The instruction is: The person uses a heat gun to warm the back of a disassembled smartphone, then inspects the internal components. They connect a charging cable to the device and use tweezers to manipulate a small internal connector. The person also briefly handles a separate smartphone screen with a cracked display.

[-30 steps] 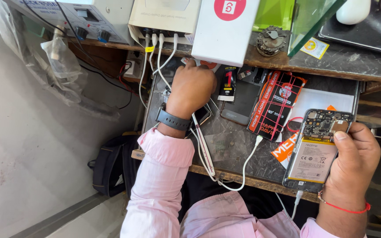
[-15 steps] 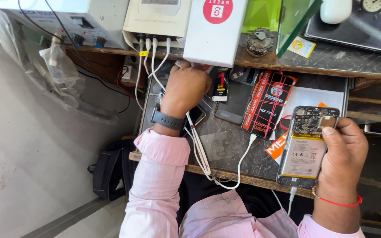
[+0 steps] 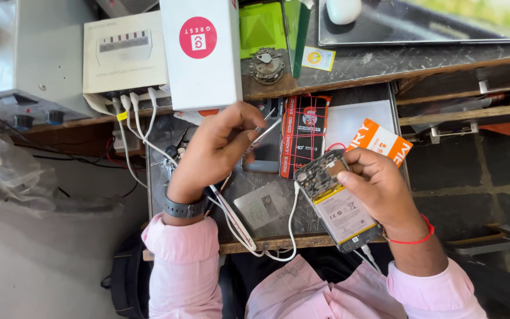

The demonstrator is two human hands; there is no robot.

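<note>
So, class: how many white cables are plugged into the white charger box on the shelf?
3 show, side by side along the charger box front edge: one at, one at, one at. Others may be hidden.

1 opened phone (image 3: 337, 204), 1 pr tweezers (image 3: 262, 134), 3 white cables (image 3: 134, 112), 2 hands.

Left hand (image 3: 216, 150) pinching, right hand (image 3: 379, 189) gripping

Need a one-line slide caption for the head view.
Left hand holds thin metal tweezers; right hand grips an opened back-off smartphone.
</note>
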